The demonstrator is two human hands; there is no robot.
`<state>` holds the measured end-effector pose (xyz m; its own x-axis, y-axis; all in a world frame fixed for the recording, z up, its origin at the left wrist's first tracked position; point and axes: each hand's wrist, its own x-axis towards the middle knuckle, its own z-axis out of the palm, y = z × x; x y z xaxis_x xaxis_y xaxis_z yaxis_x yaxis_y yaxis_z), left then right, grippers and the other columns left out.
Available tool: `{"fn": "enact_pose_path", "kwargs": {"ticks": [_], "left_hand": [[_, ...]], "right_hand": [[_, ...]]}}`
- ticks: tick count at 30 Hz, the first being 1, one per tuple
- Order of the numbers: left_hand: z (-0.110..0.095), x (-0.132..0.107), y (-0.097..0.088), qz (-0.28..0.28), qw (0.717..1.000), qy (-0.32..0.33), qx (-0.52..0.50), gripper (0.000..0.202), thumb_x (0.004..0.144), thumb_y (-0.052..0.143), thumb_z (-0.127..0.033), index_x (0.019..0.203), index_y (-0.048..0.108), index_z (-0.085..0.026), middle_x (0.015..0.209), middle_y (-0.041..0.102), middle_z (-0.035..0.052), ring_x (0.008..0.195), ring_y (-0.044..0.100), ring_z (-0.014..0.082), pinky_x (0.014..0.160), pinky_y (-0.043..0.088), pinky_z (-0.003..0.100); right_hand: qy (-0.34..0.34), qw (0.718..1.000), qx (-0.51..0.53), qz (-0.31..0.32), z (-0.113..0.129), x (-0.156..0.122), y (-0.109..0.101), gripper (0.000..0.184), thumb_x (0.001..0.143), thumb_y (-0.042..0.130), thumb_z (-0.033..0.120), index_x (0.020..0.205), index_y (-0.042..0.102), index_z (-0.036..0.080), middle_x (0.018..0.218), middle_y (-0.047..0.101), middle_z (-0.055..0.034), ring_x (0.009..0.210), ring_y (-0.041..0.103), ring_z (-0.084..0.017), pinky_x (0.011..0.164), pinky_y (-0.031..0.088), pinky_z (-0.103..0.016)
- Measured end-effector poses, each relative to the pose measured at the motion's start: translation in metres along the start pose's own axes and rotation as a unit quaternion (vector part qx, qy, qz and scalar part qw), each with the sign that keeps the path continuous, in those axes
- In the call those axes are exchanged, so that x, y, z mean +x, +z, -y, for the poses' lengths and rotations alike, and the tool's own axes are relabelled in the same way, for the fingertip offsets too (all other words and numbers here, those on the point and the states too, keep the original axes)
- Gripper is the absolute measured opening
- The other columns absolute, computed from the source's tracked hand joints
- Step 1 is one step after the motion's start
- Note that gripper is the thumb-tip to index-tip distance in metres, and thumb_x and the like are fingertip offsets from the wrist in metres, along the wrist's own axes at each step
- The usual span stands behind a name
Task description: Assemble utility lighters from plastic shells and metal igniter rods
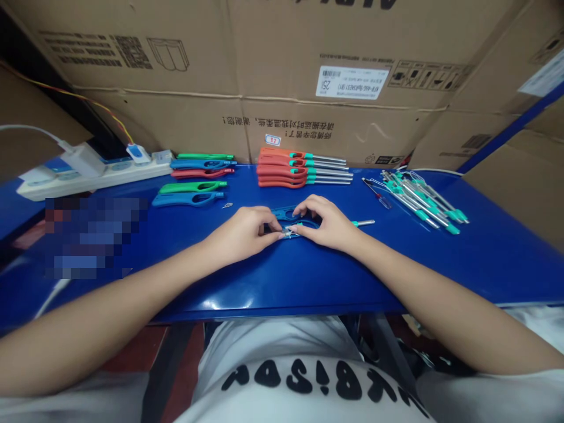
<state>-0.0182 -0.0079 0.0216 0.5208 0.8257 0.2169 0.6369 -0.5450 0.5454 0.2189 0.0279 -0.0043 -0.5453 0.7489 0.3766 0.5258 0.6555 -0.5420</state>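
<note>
In the middle of the table, an opened blue gas lighter (314,223) lies with its metal tube (366,222) pointing right. A second blue handle shell (282,212) lies just behind it, partly covered by my fingers. My left hand (252,232) is closed, its thumb and fingertips pinching the lighter's left end. Small pale parts (288,232) show there between my fingertips, too small to make out. My right hand (328,223) curls over the lighter from the right, thumb pressing beside those parts and fingers bent above. A tiny metal piece (227,205) lies left of the shells.
Blue, green and red handle shells (189,200) lie at the back left; orange lighters (282,170) are stacked at centre back. A screwdriver (382,201) rests beside metal tubes with green ends (423,200). A power strip (132,170) stands left, before a cardboard wall (185,111).
</note>
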Motion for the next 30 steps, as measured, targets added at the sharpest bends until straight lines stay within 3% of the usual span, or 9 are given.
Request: {"fn": "enact_pose_path", "kwargs": {"ticks": [25, 30], "left_hand": [[-0.0039, -0.0012, 0.0003, 0.001, 0.999, 0.017, 0.036, 0.014, 0.092, 0.069, -0.026, 0.092, 0.079, -0.016, 0.085, 0.070, 0.0051, 0.072, 0.064, 0.0154, 0.070, 0.046, 0.025], [-0.0048, -0.0024, -0.0002, 0.000, 0.998, 0.024, 0.051, 0.014, 0.092, 0.070, -0.027, 0.094, 0.081, -0.018, 0.086, 0.072, 0.0052, 0.074, 0.066, 0.0160, 0.070, 0.047, 0.026]], "right_hand": [[-0.002, 0.999, -0.033, 0.003, 0.0027, -0.0010, 0.0006, 0.023, 0.084, 0.077, 0.036, 0.101, 0.070, 0.021, 0.098, 0.066, -0.0046, 0.088, 0.059, -0.020, 0.083, 0.041, -0.035], [-0.015, 1.000, -0.001, -0.011, 0.0009, 0.0001, 0.0030, 0.020, 0.086, 0.074, 0.036, 0.098, 0.069, 0.020, 0.096, 0.065, -0.0053, 0.087, 0.059, -0.020, 0.080, 0.045, -0.034]]}}
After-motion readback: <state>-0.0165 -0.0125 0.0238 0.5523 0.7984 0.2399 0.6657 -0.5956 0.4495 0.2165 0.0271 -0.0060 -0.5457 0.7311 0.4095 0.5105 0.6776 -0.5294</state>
